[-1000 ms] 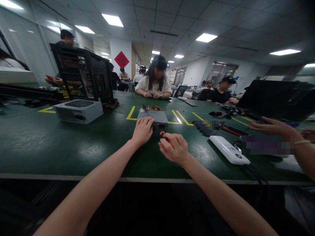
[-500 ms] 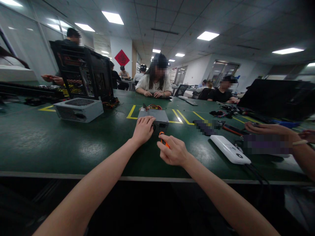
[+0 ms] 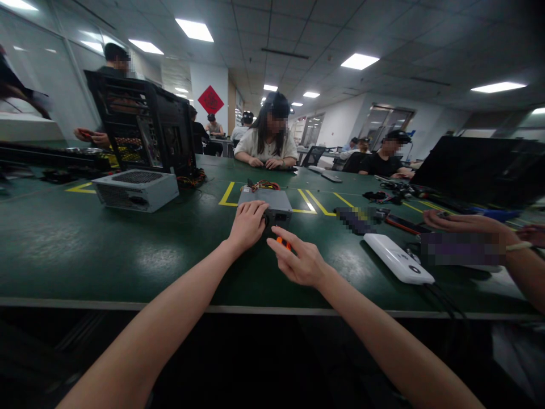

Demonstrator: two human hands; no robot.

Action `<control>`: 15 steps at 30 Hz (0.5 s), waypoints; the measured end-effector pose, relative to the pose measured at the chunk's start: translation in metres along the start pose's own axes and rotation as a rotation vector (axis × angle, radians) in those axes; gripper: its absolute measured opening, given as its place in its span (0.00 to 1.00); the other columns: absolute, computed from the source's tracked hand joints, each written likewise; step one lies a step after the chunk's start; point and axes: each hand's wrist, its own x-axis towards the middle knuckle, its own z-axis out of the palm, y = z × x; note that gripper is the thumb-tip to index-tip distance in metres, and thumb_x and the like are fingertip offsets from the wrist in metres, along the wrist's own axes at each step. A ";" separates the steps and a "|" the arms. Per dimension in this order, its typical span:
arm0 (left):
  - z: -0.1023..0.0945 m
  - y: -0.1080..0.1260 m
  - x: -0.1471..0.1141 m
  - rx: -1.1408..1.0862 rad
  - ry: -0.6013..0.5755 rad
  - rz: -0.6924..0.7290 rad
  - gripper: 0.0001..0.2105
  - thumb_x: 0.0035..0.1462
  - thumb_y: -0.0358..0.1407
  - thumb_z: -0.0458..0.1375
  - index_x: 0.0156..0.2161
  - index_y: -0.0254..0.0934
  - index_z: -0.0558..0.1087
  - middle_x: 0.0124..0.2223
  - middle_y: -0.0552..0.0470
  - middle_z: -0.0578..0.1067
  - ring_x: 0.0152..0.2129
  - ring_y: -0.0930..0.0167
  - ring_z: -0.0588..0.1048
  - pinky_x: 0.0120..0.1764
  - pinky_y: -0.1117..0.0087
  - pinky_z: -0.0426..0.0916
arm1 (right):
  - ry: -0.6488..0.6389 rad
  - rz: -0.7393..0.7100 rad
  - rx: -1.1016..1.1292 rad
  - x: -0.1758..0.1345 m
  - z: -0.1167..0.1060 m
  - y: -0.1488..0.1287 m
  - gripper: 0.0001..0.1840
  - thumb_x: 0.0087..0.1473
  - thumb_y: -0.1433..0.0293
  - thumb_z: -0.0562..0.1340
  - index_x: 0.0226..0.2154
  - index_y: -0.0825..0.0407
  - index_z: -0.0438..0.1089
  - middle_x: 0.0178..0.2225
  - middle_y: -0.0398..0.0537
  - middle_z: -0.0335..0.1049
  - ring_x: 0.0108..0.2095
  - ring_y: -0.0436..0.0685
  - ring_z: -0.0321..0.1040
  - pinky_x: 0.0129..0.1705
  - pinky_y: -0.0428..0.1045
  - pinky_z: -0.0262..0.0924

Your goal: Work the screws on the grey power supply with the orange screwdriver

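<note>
"How did the hands stand?"

"The left hand (image 3: 247, 226) lay over the near left corner of the grey metal box (image 3: 272, 198); gripping or merely pressing, I could not tell. The right hand (image 3: 300, 261) loosely held an orange tool (image 3: 283, 244) just before it."

"Condition of the box?"

"Flat-topped and dull, a dark socket (image 3: 281, 217) in its near face, coloured cables (image 3: 267, 185) at its far end. It sat by yellow tape (image 3: 230, 194), straight ahead."

"Anything obscured?"

"The left hand covered that corner; the right hid most of the tool, its tip indistinct."

"Surroundings?"

"A green tabletop (image 3: 128, 261), glossy with glare; leftward, a black computer case (image 3: 164, 133); opposite, a seated co-worker (image 3: 268, 142)."
</note>
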 end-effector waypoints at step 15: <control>-0.001 0.006 0.001 0.046 -0.011 -0.022 0.17 0.56 0.31 0.49 0.51 0.37 0.65 0.52 0.46 0.67 0.48 0.64 0.64 0.51 0.62 0.55 | 0.004 0.025 0.056 0.000 -0.001 0.001 0.16 0.54 0.69 0.56 0.46 0.56 0.62 0.43 0.56 0.71 0.35 0.53 0.70 0.33 0.46 0.64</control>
